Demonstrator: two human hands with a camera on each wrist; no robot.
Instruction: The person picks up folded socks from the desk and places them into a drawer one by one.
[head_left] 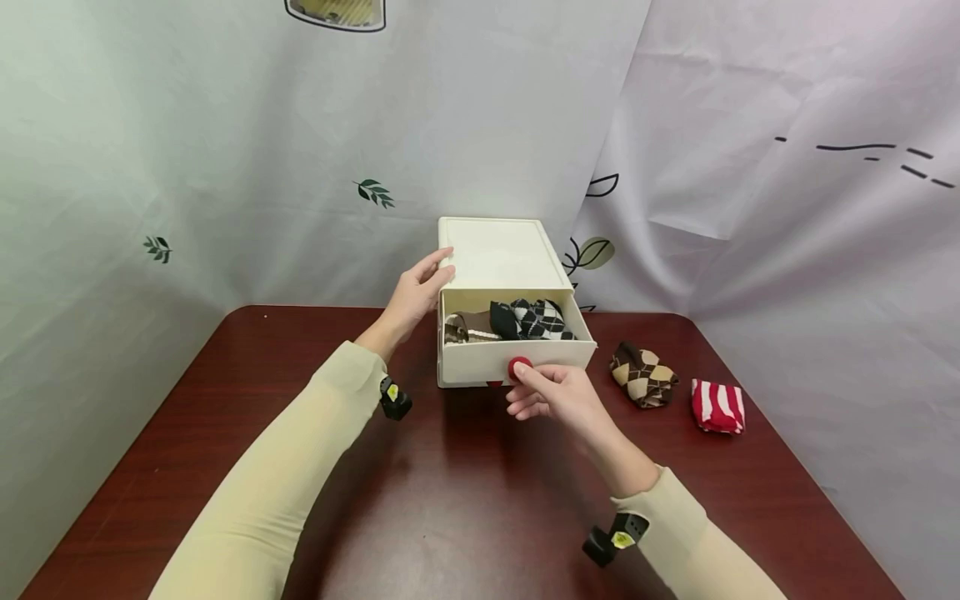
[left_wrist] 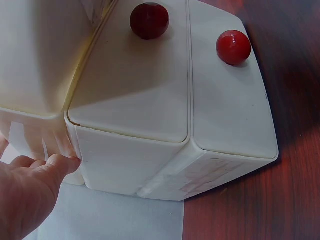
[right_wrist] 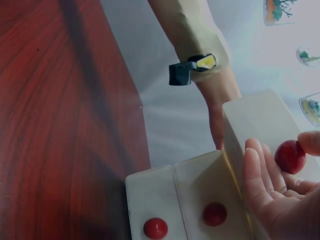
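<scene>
A small white drawer cabinet stands at the far side of the table, its top drawer pulled out. Inside that drawer lie a brown sock bundle and a black, grey and white argyle sock bundle. My right hand pinches the drawer's round red knob, thumb on it and the other fingers loosely extended. My left hand rests on the cabinet's left side near the top edge, fingers against the side wall.
Right of the cabinet, a brown and tan argyle sock bundle and a red-and-white striped sock bundle lie on the dark wooden table. Two lower drawers with red knobs are closed. A pale printed curtain hangs behind.
</scene>
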